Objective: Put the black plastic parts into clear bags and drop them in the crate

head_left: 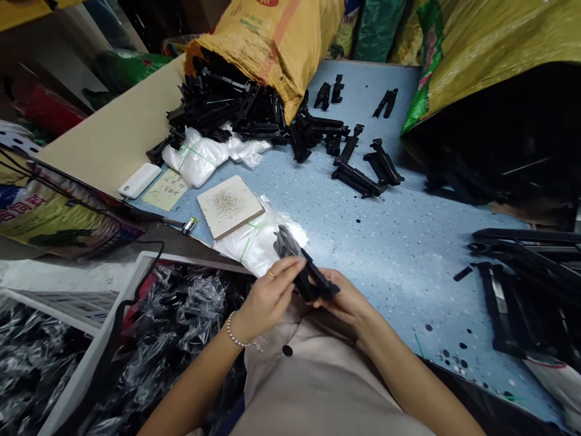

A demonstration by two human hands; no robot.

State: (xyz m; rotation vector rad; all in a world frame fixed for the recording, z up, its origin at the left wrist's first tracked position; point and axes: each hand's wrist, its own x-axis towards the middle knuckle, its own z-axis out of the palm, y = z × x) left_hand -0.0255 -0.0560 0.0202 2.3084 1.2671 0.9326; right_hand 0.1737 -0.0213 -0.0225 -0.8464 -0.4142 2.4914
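In front of my body both hands grip a black plastic bracket (321,277). My left hand (267,300) pinches its middle, where clear film (285,239) seems to cover the far end. Fingers of my right hand (348,298) wrap round the near end from below and the right. Just beyond lies a stack of clear plastic bags (261,245) tied with green string. A square white board (230,206) with brown specks rests on that stack.
Black brackets spill from a yellow woven sack (290,36) at the back. More loose brackets (384,163) lie on the blue speckled table (408,242). Another sack (512,54) stands right. A white power bank (140,180) sits left. Crates of bagged parts (181,321) stand below left.
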